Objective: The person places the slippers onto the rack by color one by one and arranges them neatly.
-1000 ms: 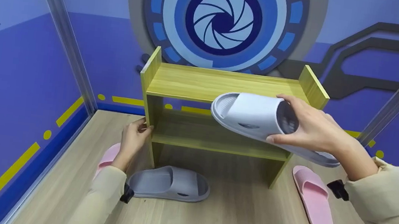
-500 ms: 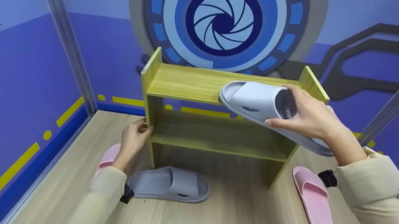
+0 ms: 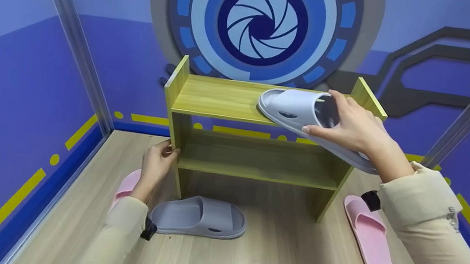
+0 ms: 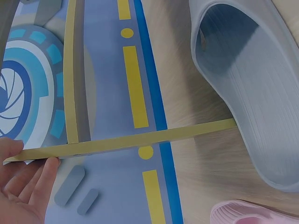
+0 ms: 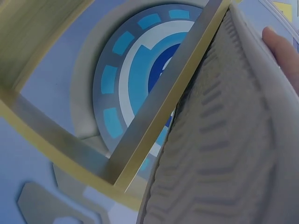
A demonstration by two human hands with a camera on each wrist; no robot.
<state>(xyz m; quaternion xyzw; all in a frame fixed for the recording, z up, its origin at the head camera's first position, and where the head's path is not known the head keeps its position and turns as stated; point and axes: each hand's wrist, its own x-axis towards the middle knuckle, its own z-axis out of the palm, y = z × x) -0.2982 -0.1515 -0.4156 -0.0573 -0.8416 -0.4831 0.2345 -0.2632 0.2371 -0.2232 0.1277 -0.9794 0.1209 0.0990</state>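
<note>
A yellow wooden shoe rack (image 3: 258,159) stands on the floor. My left hand (image 3: 155,165) grips its left side panel; in the left wrist view the thumb and fingers (image 4: 43,184) lie on opposite faces of it. My right hand (image 3: 359,126) holds a light grey slipper (image 3: 295,105) round its strap, thumb on the near side. The slipper's toe overlaps the right half of the top shelf, heel tilted down beyond the front edge. Its ridged sole (image 5: 210,154) shows in the right wrist view; whether it touches the shelf, I cannot tell.
A matching grey slipper (image 3: 216,216) lies on the floor before the rack's left part. One pink slipper (image 3: 371,238) lies at the right, another pink slipper (image 3: 128,184) behind my left forearm. A patterned blue wall (image 3: 128,62) rises behind the rack.
My right hand has lifted the slipper and carried it left and inward, so its toe has come up over the top shelf. The left hand stays in place on the panel.
</note>
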